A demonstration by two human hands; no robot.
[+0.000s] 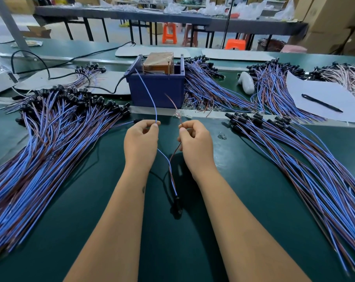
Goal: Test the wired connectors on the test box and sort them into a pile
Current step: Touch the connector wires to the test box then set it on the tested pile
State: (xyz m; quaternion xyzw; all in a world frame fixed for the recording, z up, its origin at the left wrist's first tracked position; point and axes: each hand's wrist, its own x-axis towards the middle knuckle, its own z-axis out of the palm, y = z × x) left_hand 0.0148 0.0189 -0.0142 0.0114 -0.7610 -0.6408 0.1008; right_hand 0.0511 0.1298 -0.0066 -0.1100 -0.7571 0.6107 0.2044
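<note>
Wired connector mid-test, with sorted and unsorted heaps flanking the test box

Wired connector [176, 202] hangs nearest the viewer, its black socket dangling between the two forearms above the green belt [254, 180], on the near side of the test box [156, 86]. Its two leads split upward. The left hand [141, 139] pinches the blue lead [154, 106] between thumb and curled fingers, and that lead arcs up to the top of the test box. The right hand [196, 140] pinches the brown lead [173, 104] in the same way; its free end rises toward the front of the box, and whether it touches a contact cannot be told. A small clear bulb [177, 114] sits just in front of the box, near the brown lead.

Left of the test box lies a large pile of connectors [50, 139], fanned with black sockets at the far end. Right of it lies a second pile [294, 155], fanned likewise. Which is tested and which is waiting cannot be read from the view. Behind the right pile, further bundles [209, 82] crowd against the box's right wall, with more beyond beside a sheet of paper [323, 98] bearing a pen [322, 103].

Judgement: the single unit in hand is at the testing step and not yet sorted. With several heaps on the belt, the job appears well under way, with much left.
</note>
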